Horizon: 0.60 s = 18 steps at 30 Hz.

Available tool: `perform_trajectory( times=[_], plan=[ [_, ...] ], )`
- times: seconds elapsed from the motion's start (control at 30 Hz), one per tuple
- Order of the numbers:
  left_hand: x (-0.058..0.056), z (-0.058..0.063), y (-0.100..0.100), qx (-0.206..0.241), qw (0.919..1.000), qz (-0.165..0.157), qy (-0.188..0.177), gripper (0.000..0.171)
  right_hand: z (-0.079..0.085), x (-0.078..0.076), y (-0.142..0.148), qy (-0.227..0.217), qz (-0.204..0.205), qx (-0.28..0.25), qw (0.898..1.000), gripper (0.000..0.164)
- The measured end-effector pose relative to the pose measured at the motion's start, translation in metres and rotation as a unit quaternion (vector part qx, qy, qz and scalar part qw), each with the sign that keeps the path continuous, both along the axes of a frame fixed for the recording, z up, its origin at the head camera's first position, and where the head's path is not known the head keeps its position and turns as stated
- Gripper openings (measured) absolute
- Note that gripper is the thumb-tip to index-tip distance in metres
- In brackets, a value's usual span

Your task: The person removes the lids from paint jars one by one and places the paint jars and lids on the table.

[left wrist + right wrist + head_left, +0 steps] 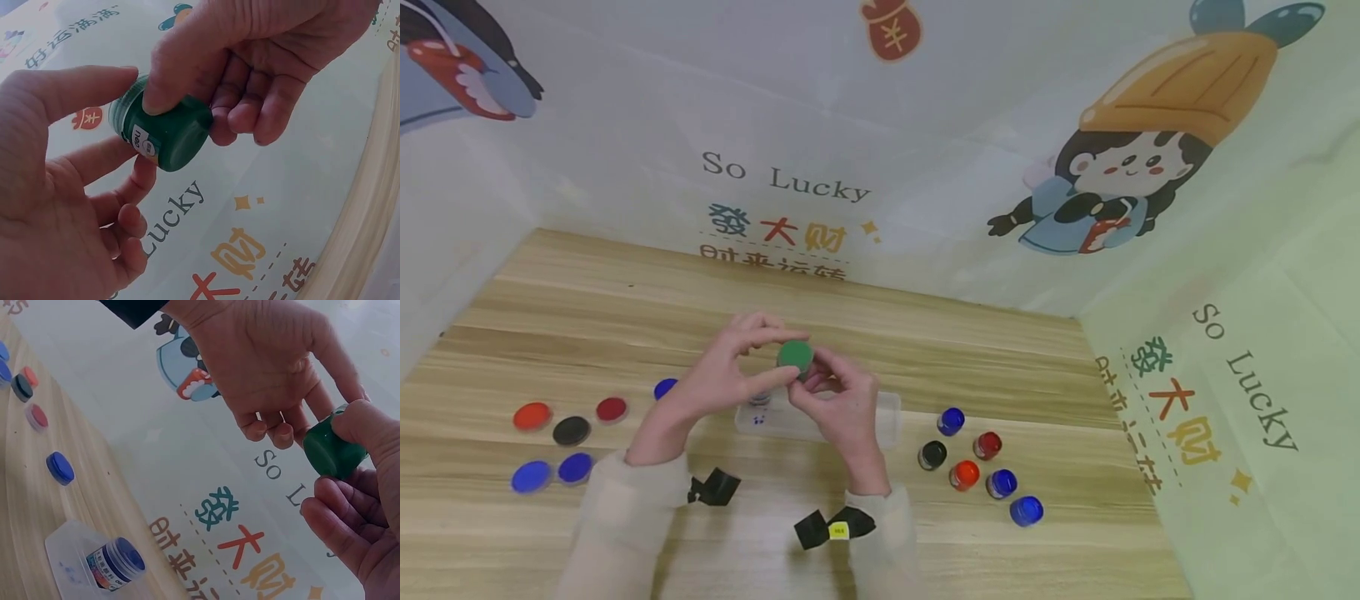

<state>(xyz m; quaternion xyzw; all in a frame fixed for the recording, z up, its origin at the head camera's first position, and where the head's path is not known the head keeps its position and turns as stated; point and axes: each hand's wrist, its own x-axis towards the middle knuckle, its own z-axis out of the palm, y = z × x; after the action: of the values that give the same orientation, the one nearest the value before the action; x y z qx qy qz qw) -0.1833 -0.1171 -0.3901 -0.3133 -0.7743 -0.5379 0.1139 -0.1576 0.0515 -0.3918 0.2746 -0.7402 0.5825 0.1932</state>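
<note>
Both hands hold a small green paint jar (181, 134) with its lid on, raised above the table. My left hand (718, 371) pinches the ribbed lid between thumb and fingers, its other fingers loosely bent. Gripping the jar's body from the other side is my right hand (842, 408), thumb on the wall. In the head view the jar's green top (795, 354) faces up toward the camera; in the left wrist view the jar is tilted sideways. Below the hands lies a clear plastic tray (891, 417), carrying a blue paint jar (109, 569) without a lid.
Left on the wooden table (700, 567) lie several loose lids, among them an orange-red lid (532, 416) and a black lid (571, 430). Several lidless paint jars stand right, including a black jar (932, 455). Printed cloth walls (925, 167) enclose the back and sides.
</note>
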Motion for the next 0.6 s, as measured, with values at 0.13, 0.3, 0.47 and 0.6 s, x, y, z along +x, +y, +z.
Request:
perform_trajectory(
  times=[0.13,0.3,0.47,0.6],
  plan=[
    [0.001,0.000,0.002,0.007,0.9997,0.025,-0.004,0.029,0.000,0.001,-0.001,0.000,0.000,-0.001,1.000,0.026],
    [0.004,-0.003,0.012,0.013,0.9961,0.086,-0.017,0.029,-0.001,0.003,-0.002,-0.001,-0.014,0.001,1.000,0.026],
    [0.006,-0.006,0.021,0.023,0.9901,0.138,-0.012,0.031,-0.013,-0.002,-0.003,-0.005,-0.038,0.002,0.999,0.027],
    [0.006,-0.009,0.025,0.024,0.9870,0.159,0.007,0.032,-0.033,-0.010,-0.002,-0.011,-0.051,0.000,0.999,0.029]
  ],
)
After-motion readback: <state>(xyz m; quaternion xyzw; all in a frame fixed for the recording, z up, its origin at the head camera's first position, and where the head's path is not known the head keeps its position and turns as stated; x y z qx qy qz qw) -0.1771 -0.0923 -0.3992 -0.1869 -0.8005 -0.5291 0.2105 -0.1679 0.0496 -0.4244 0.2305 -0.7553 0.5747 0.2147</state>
